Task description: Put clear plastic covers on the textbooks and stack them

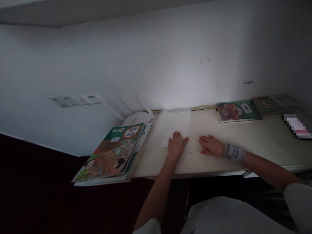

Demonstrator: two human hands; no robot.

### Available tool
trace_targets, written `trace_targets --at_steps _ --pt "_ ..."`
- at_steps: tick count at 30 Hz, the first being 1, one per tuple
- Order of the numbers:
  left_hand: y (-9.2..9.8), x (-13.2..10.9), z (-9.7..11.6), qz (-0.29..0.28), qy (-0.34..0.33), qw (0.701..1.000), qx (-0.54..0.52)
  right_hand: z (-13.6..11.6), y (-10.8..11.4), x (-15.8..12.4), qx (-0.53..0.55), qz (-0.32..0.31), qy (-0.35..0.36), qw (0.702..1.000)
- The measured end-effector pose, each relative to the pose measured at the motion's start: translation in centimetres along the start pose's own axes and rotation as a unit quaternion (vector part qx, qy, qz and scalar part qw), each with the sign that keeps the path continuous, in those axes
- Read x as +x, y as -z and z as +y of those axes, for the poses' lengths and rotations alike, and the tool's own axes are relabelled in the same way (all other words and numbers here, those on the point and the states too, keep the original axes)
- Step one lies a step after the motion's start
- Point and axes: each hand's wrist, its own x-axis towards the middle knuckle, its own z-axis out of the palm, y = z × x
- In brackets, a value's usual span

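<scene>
A sheet of white paper [172, 122] lies on the pale desk [195, 162], its far edge close to the wall. My left hand [177, 144] rests flat with fingers apart on the near end of this sheet. To the right of the paper, my right hand [211, 145] lies on the bare desk top, fingers stretched toward the left and holding nothing. A grey band [234, 152] circles my right wrist. A small dark speck [190, 152] shows on the desk between the two hands.
On the left, a stack of picture-covered books [112, 152] overhangs the desk's front edge. Behind it stands a white router [137, 117] with raised antennas. More books [240, 111] lie at the back right, near a phone [297, 126]. A cable [203, 107] runs along the wall.
</scene>
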Motion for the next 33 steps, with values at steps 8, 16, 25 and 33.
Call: trace_targets --at_steps 8,16,25,33 --pt "2.0 -1.2 1.2 0.000 -0.015 0.997 -0.071 -0.3 -0.4 4.2 0.052 0.023 -0.018 0.998" --pt "2.3 -2.4 2.8 0.020 -0.007 0.999 -0.042 2.8 -1.9 3.9 0.186 0.114 -0.070 0.973" --pt "2.6 -4.1 2.3 -0.025 -0.023 0.998 -0.044 1.9 -1.8 3.8 0.119 0.097 -0.036 0.987" --pt "4.0 -6.2 2.7 0.028 -0.046 0.986 -0.160 1.3 -1.6 4.0 0.150 0.116 -0.066 0.980"
